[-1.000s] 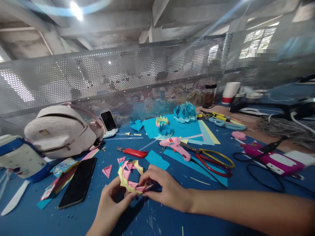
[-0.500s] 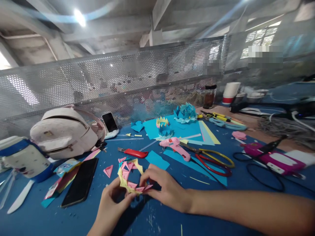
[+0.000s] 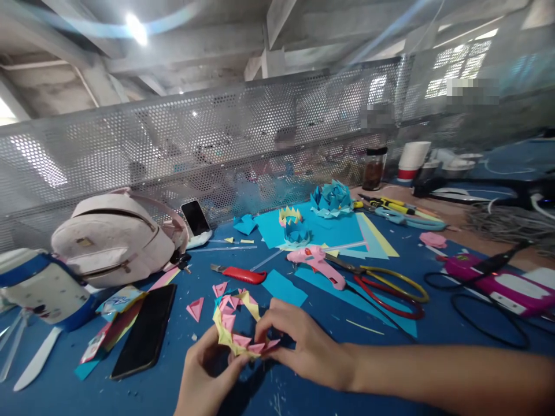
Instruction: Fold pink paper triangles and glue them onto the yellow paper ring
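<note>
Between my hands is a ring of folded paper pieces (image 3: 225, 334), pink and yellow with a bit of blue, held just over the blue table. My left hand (image 3: 212, 367) grips its lower left side between thumb and fingers. On the right side, my right hand (image 3: 299, 341) pinches the ring's edge near a pink point; the fingertips partly hide it. A loose pink folded paper triangle (image 3: 195, 309) lies to the left of the ring. Behind it are a red utility knife (image 3: 240, 275) and a blue paper piece (image 3: 284, 288).
A pink glue gun (image 3: 318, 266) and scissors (image 3: 390, 292) lie beyond my right hand. Farther back stand a small paper crown (image 3: 290, 216) and a blue paper flower (image 3: 332, 199). Left are a black phone (image 3: 145, 332), a backpack (image 3: 113, 237) and a mug (image 3: 47, 292).
The view has shifted slightly, so the table things sit a little lower and, mostly, farther right. Both hands keep their hold on the paper ring, with little visible change in grip.
</note>
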Tool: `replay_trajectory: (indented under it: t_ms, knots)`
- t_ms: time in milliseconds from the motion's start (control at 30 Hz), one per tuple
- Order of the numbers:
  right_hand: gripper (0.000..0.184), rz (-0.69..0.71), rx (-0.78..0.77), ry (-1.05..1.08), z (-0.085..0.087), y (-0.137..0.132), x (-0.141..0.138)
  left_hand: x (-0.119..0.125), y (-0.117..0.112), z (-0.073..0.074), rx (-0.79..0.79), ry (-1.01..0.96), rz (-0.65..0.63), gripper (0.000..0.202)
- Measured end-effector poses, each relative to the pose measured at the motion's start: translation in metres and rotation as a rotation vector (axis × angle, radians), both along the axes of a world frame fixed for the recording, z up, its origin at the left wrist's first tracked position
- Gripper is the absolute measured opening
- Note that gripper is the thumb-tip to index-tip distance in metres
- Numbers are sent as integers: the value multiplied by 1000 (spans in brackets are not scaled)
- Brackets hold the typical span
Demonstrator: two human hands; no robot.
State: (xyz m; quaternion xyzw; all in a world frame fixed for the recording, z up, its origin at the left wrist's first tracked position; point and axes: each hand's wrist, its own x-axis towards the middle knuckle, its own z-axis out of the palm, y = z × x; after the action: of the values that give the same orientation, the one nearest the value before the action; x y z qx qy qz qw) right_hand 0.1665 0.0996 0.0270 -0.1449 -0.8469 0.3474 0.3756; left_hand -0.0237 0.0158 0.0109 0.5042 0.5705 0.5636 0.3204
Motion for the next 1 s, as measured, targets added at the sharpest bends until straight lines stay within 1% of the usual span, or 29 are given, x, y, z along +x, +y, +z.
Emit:
replay_trajectory:
  t_ms: [100, 200, 267, 367, 567, 700, 833, 1000]
  knots:
    - [14, -12, -40, -14, 2, 1, 0, 0, 0, -3, 6, 60, 20, 37]
    - [9, -23, -61, -7, 4, 1, 0, 0, 0, -6, 36, 106, 22, 40]
    - [7, -21, -59, 3, 4, 2, -1, 0, 1, -7, 53, 114, 19, 42]
    - [7, -20, -64, 8, 3, 3, -1, 2, 4, -8, 54, 113, 31, 42]
    - [7, -75, -132, -12, 1, 3, 1, 4, 8, -12, 66, 114, 52, 40]
    - [9, -45, -116, 15, 1, 3, 2, 5, 6, -10, 83, 110, 70, 40]
    - [9, -34, -76, 40, 1, 2, 3, 8, 6, -4, 82, 86, 51, 41]
    - [5, -38, -40, 83, 1, 1, 4, 11, 8, -8, 77, 78, 54, 38]
